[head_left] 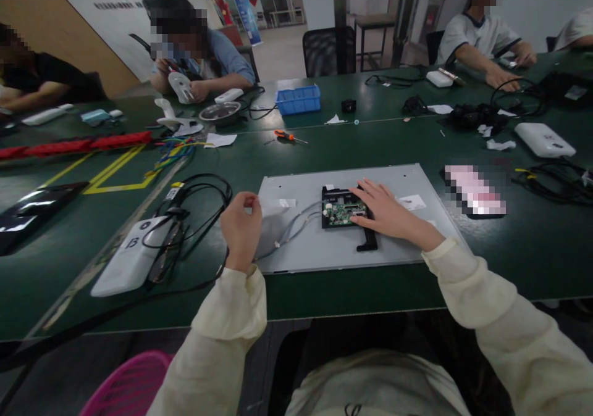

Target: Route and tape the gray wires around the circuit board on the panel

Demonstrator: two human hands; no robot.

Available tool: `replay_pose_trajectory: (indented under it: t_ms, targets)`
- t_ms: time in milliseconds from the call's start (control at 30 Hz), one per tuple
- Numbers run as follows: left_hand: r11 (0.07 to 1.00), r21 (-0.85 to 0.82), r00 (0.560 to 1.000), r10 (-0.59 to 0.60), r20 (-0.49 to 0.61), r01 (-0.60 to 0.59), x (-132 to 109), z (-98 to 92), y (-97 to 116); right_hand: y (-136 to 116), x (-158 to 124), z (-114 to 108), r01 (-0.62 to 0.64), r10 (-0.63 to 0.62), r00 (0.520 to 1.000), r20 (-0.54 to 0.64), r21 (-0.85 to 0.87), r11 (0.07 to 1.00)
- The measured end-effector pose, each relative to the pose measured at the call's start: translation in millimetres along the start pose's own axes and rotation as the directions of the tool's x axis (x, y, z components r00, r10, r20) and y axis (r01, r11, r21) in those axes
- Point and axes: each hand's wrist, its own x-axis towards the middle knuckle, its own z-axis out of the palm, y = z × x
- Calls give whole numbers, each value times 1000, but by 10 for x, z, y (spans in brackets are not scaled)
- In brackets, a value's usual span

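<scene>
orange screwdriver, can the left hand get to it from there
Probably yes, with a reach forward: nothing tall seems to stand between the left hand and the orange screwdriver.

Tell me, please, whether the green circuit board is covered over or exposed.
Exposed where visible: the green circuit board shows bare components within the black frame; the right hand hides what lies beneath it.

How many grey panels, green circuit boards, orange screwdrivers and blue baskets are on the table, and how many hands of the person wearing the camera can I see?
Grey panel: 1
Green circuit board: 1
Orange screwdriver: 1
Blue basket: 1
Wearer's hands, left hand and right hand: 2
Total: 6
</scene>
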Motion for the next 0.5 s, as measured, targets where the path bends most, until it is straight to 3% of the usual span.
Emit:
replay_pose_trajectory:
  t_ms: [133,267,367,500]
  targets:
    - [985,159,995,60,75,-72,-35,-14,58,-18,6,-6,-7,7,1000,-3,-15,1000]
    - [971,199,991,128,47,-134,-71,-28,165,-41,9,-8,-15,15,1000,-1,-21,1000]
    - [974,134,982,173,79,-182,-66,-45,307,-42,9,-7,-17,17,1000,-5,-6,1000]
    - [958,-81,943,287,169,-277,64,-37,601,-35,8,4,-19,19,1000,-9,6,1000]
